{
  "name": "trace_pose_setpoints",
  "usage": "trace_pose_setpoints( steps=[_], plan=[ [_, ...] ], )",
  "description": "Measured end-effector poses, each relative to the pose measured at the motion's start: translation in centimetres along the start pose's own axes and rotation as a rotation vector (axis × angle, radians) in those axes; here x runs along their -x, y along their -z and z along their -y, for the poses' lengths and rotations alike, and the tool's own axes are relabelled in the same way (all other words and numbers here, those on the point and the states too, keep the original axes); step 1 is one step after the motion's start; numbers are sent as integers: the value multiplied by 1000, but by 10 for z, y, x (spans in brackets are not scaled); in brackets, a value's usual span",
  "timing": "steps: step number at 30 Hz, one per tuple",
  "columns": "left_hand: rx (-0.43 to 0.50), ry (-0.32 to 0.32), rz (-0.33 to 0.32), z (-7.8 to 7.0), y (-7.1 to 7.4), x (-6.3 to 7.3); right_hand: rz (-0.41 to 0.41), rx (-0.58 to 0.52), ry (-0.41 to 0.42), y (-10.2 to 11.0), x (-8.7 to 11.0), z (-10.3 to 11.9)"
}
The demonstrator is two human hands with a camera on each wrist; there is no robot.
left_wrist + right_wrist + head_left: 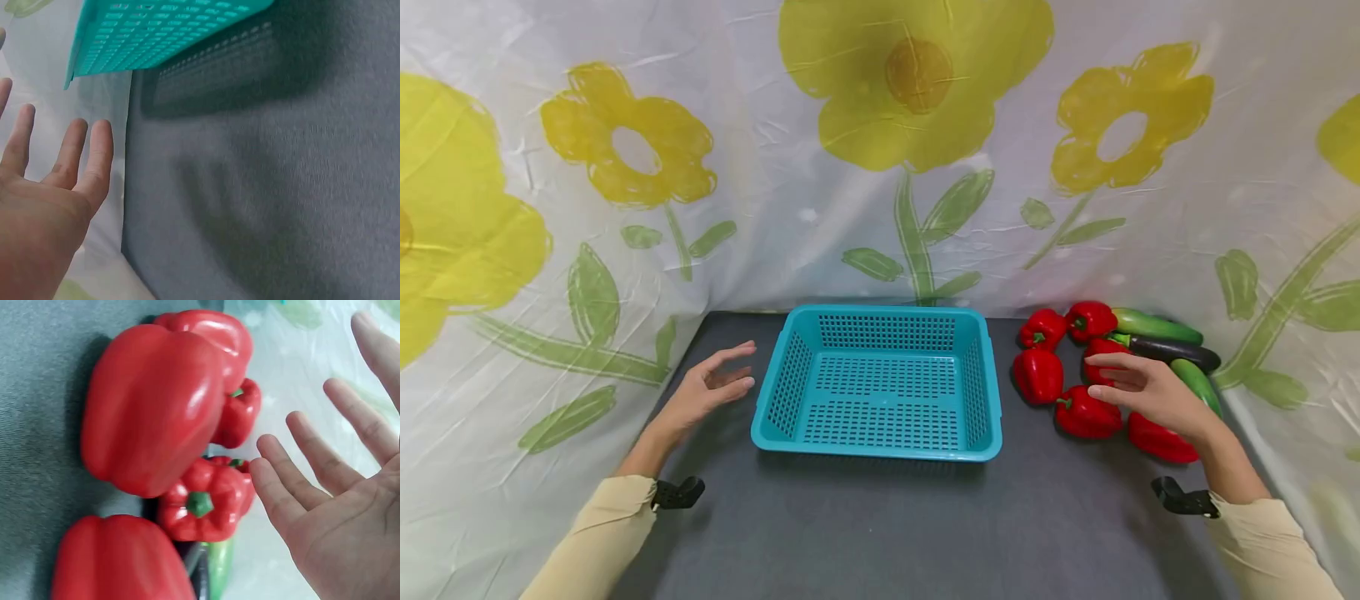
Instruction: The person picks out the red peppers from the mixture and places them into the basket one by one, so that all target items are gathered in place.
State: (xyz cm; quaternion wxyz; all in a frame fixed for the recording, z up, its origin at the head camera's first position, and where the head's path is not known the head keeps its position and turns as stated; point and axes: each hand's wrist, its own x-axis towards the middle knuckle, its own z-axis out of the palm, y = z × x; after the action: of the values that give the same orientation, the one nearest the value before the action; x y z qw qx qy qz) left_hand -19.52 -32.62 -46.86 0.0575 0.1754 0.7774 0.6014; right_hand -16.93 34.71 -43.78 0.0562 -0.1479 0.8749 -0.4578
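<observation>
A turquoise plastic basket (883,457) with slotted walls stands in the middle of the dark table, nothing inside it. Left of it hovers my left hand (703,392), fingers spread and holding nothing; the left wrist view shows its palm (44,219) beside the basket's wall (169,31). Over the vegetables at the right is my right hand (1157,396), its fingers loosely extended, with nothing in them. Below and around it lie several red bell peppers (1088,414), one of them large in the right wrist view, a bell pepper (153,412) with a glossy skin.
Behind the peppers lie a dark eggplant (1172,350), a green cucumber-like vegetable (1157,325) and another green one (1197,385) near the right edge. A flower-printed sheet (760,208) encloses the back and sides of the table (880,533). Both wrists wear black camera straps.
</observation>
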Motion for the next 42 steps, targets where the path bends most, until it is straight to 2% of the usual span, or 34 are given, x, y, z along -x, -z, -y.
trace_pose_setpoints(
  steps=[3, 10, 16, 20, 29, 38, 42],
  plan=[
    [-7, -10, 12, 3, -5, -4, 20, -7, -27, -2, 0, -8],
    [-50, 40, -3, 9, -21, -13, 79, -44, -34, -9, 0, -26],
    [-47, 8, 29, 12, -31, -19, 109, -45, -52, -14, -2, -33],
    [-92, -6, 41, 17, -34, -21, 125, -34, -47, -16, -4, -35],
    [-212, -97, -35, 29, -46, -24, 159, 11, -52, -18, -6, -41],
    [-224, -137, -83, 31, -53, -27, 165, 58, -4, -17, -8, -45],
    [-215, -128, -89, 31, -54, -26, 160, 58, 7, -17, -9, -45]
  ],
)
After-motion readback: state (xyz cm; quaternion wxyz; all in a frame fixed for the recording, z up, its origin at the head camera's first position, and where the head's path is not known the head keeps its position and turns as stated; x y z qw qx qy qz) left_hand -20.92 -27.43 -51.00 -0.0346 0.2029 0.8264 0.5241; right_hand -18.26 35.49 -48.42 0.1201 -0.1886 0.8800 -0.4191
